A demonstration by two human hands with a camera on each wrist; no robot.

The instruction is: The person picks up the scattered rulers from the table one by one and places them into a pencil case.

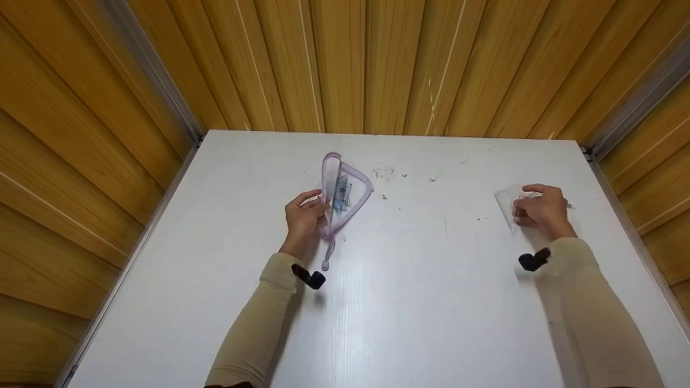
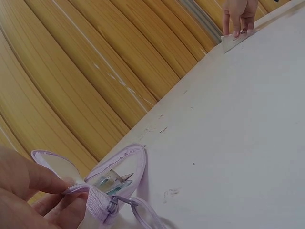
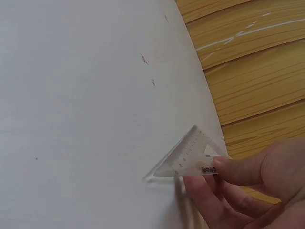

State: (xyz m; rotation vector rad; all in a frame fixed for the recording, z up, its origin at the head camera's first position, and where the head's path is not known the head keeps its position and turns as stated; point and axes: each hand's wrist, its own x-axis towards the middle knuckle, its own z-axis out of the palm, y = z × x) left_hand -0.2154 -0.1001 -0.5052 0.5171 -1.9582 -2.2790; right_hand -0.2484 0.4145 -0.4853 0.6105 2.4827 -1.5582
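My left hand (image 1: 305,220) pinches the edge of a clear zip pouch (image 1: 366,197) with lilac trim, left of the table's middle. The pouch's mouth gapes, and a zip pull strap hangs from its near end. Inside it lie bluish and clear ruler-like pieces (image 2: 110,181), partly hidden by the trim. Far to the right, my right hand (image 1: 543,209) holds a clear plastic set square (image 3: 188,155) between thumb and fingers. Printed scale marks run along its edge, and a small cut-out shows near the thumb. It is tilted just above the tabletop or touching it; I cannot tell which.
Both hands are over a white table (image 1: 431,318) with dark scuffs (image 1: 384,172) toward its far side. Wood-patterned panels (image 1: 345,64) enclose the back and both sides, with metal strips at the corners. A small black camera (image 1: 533,261) sits on each wrist.
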